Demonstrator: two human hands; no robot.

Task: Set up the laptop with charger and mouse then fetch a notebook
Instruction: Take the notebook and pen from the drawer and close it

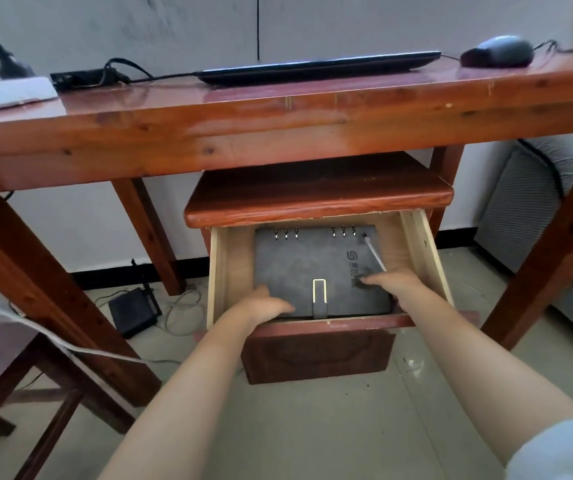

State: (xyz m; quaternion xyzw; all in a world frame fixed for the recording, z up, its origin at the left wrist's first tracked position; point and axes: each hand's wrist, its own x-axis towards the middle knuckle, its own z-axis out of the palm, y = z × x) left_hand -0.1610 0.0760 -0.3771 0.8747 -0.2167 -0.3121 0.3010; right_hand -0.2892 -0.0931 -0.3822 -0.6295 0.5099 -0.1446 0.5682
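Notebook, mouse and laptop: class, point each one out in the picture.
notebook (312, 268), head view, middle of the grey cover
mouse (498, 51), head view, top of its dark shell
laptop (316, 67), head view, its closed lid

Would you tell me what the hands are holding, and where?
Both hands, left hand and right hand, touch the grey notebook at its near corners; a closed grip cannot be told.

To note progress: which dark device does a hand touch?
The grey ring-bound notebook in the open drawer; both hands rest on it. The laptop and mouse lie untouched on the desk above.
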